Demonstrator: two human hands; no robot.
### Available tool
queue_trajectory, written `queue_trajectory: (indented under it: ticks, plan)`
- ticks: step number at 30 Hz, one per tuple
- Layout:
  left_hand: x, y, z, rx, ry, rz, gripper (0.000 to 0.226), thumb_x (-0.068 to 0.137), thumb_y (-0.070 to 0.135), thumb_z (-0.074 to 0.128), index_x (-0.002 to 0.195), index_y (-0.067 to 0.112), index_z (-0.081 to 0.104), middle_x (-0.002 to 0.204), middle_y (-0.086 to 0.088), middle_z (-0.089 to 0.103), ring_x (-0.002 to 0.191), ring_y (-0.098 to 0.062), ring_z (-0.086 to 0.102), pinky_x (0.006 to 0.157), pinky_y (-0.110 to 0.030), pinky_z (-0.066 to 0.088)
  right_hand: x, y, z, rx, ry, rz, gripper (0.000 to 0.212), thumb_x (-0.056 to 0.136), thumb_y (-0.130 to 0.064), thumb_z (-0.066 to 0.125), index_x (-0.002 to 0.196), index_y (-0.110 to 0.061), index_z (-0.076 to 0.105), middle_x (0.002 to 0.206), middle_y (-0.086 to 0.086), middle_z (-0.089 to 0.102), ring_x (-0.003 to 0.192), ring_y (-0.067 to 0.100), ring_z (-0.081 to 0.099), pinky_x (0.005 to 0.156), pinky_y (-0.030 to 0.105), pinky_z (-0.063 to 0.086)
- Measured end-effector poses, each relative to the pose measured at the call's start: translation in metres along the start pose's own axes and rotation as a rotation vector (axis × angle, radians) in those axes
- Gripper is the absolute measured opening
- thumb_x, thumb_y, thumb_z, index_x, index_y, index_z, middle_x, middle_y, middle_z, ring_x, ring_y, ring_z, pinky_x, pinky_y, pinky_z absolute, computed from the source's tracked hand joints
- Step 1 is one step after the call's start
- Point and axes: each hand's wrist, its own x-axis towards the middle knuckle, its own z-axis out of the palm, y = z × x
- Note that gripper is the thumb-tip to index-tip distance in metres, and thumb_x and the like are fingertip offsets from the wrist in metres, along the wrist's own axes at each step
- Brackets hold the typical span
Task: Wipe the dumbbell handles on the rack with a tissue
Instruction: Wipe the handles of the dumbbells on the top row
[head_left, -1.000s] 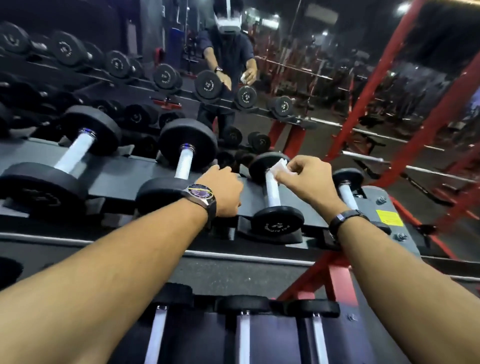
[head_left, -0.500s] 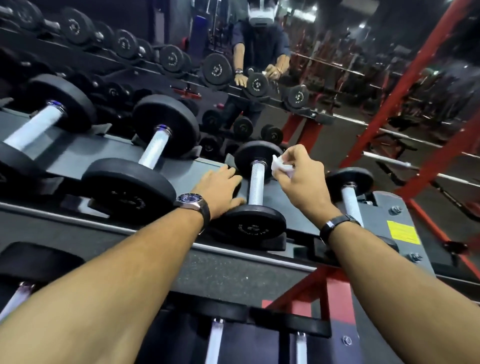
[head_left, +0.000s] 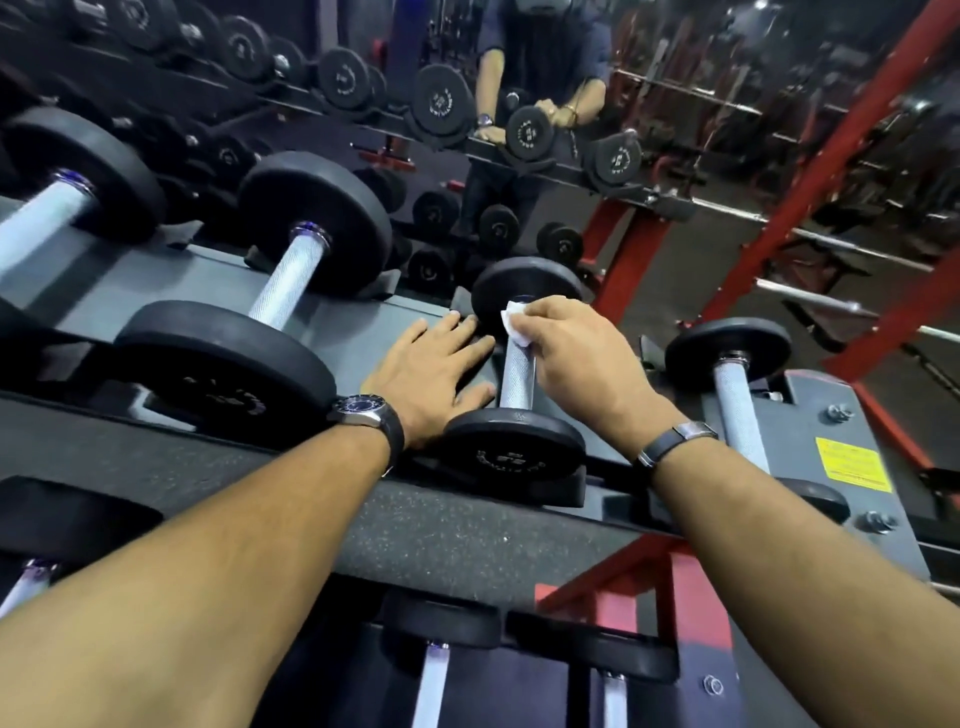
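Rack (head_left: 363, 322) holds dumbbells in row. Big dumbbell (head_left: 270, 332) sits left, untouched. Small dumbbell (head_left: 519, 374) sits in middle, handle (head_left: 517, 376) pointing away. Left hand (head_left: 431, 374) now lies flat on rack, fingers straight, just beside handle. Right hand (head_left: 576, 358) pinches tissue (head_left: 514, 325), now pressed on far end of handle. A moment ago tissue was lifted off. Wiping goes on; next handle (head_left: 735, 410) right still waits.

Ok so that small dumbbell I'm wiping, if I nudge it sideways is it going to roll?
Probably not far. The dumbbell has round ends, so it could roll on a flat surface, but here it seems to sit in a cradle on the rack. It likely feels heavy for its size, with thick black ends. The tissue under the right hand will just crumple.
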Motion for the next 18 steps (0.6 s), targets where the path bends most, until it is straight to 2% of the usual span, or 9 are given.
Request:
queue_trajectory:
  ticks: [4,8,11,15,18]
  plan:
    - [-0.001,0.003,0.000,-0.009,-0.023,-0.025,0.084,0.084,0.066,0.007,0.156,0.028,0.028,0.165,-0.001,0.021,0.153,-0.017,0.009,0.124,-0.041,0.003,-0.004,-0.010,-0.012,-0.022,-0.033,0.037,0.022,0.091,-0.018,0.051,0.106,-0.019,0.067,0.118,0.001,0.061,0.105,0.028,0.059,0.075,0.040,0.053]
    - [0.000,0.001,-0.002,0.019,-0.018,0.000,0.085,0.082,0.064,0.006,0.155,0.028,0.030,0.163,-0.001,0.025,0.152,-0.019,0.012,0.123,-0.043,0.007,-0.001,-0.020,-0.017,-0.035,-0.035,0.108,0.023,0.089,-0.015,0.050,0.102,-0.019,0.068,0.118,-0.001,0.061,0.102,0.027,0.059,0.070,0.033,0.048]
    - [0.000,0.002,-0.003,0.021,-0.007,0.006,0.083,0.083,0.064,0.008,0.154,0.027,0.033,0.163,-0.001,0.026,0.152,-0.019,0.013,0.123,-0.043,0.010,0.000,-0.024,-0.017,-0.041,-0.048,0.156,0.024,0.088,-0.013,0.052,0.103,-0.019,0.069,0.115,0.000,0.060,0.098,0.027,0.059,0.071,0.034,0.047]
    - [-0.001,0.002,0.000,-0.003,0.006,-0.004,0.073,0.089,0.061,0.021,0.153,0.027,0.035,0.162,-0.001,0.027,0.152,-0.018,0.014,0.123,-0.044,0.010,-0.002,-0.020,-0.016,-0.001,-0.039,0.148,0.012,0.089,-0.014,0.056,0.091,-0.019,0.067,0.105,-0.002,0.061,0.095,0.025,0.059,0.071,0.038,0.052]
    - [0.000,0.000,0.001,-0.007,0.020,-0.007,0.071,0.091,0.060,0.024,0.152,0.026,0.037,0.161,-0.001,0.029,0.151,-0.019,0.016,0.123,-0.045,0.012,0.001,-0.023,-0.019,0.015,-0.015,0.184,0.007,0.090,-0.014,0.059,0.090,-0.016,0.066,0.104,-0.001,0.061,0.096,0.024,0.056,0.072,0.039,0.052]
